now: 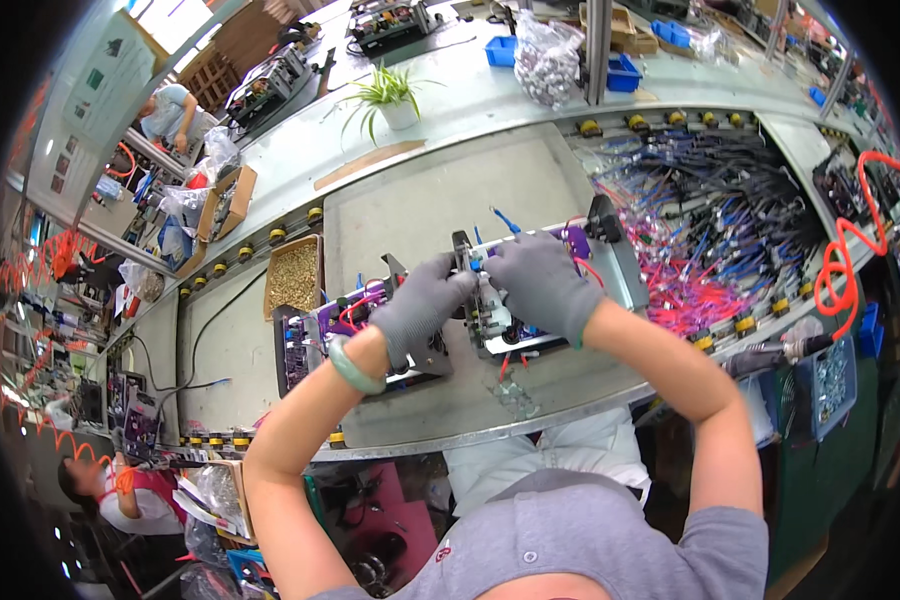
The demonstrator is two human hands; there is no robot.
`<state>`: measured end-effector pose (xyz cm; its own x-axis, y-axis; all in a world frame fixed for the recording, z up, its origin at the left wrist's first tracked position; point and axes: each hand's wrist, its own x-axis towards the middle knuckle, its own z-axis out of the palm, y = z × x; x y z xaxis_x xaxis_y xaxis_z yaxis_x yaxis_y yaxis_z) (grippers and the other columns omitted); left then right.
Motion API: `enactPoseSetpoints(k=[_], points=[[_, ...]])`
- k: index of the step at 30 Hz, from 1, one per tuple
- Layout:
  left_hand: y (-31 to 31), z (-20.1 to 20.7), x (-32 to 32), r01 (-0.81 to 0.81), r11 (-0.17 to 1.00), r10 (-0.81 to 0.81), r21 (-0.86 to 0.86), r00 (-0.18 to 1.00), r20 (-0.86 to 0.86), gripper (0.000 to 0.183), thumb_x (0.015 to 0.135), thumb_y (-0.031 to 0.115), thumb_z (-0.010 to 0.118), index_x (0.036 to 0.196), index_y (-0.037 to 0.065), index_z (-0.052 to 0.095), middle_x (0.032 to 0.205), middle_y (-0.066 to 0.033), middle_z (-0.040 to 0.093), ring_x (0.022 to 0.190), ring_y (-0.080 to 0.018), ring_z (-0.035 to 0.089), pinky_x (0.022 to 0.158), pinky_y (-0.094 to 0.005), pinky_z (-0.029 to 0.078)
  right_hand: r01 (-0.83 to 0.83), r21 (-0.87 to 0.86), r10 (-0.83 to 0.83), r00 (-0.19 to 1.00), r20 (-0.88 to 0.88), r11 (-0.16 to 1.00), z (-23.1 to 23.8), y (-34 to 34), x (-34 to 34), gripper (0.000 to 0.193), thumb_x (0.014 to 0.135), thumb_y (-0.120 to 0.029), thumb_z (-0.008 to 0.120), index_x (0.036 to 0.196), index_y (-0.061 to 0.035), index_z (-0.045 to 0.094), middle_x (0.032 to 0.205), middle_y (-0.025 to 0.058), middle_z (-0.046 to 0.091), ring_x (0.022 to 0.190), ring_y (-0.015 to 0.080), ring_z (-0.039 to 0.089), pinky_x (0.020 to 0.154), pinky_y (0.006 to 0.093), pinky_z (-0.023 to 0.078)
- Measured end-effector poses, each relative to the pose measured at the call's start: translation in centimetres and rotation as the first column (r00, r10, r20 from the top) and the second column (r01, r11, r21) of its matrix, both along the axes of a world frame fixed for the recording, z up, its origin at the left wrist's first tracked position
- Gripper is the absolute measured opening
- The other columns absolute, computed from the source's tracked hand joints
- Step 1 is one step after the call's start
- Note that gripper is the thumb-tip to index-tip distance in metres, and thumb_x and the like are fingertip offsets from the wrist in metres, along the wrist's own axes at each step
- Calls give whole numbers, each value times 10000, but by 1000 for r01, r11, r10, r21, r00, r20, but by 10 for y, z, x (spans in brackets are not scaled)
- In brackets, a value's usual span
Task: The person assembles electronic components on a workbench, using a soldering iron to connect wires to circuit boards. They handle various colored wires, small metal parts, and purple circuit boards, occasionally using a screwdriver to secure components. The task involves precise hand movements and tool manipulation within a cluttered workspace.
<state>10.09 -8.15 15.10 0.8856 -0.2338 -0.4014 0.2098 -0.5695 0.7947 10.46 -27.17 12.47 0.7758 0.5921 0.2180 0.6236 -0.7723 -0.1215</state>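
Observation:
Both of my hands wear grey gloves and meet over an open electronic unit (pixel 620 265) with a metal chassis, purple parts and red wires. My left hand (pixel 425 305) is closed at the unit's left end, thumb and fingers by a dark upright plate (pixel 461 246). My right hand (pixel 545 285) reaches over the unit with bent, closed fingers near a white part (pixel 490 300). What either hand pinches is hidden by the gloves. A blue-sleeved cable end (pixel 505 220) sticks up behind my right hand. A second similar unit (pixel 295 345) lies left, partly under my left wrist.
A cardboard box of small brass-coloured parts (pixel 293 278) stands left. Bundled black, blue and red cables (pixel 710 220) fill the right side. A coiled orange air hose (pixel 842 265) hangs at far right. Behind stand a potted plant (pixel 400 112) and blue bins (pixel 623 74).

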Motion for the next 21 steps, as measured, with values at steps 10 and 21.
enactPoseSetpoints(k=[10, 21], points=[[-20, 15, -39, 26, 988, -134, 149, 606, 784, 169, 829, 170, 751, 903, 39, 675, 869, -117, 669, 788, -226, 683, 712, -357, 540, -15, 570, 129, 979, -161, 822, 15, -16, -32, 202, 782, -67, 666, 979, -29, 673, 831, 149, 675, 745, 316, 682, 648, 422, 533], [3, 5, -22, -130, 805, -425, 579, 555, 715, 420, 940, 425, 550, 937, 19, 659, 810, -170, 676, 809, -365, 669, 961, -477, 446, 233, 547, 141, 819, -556, 804, 6, -7, 20, 251, 867, -205, 599, 938, 3, 720, 811, 177, 692, 738, 257, 664, 723, 359, 514]])
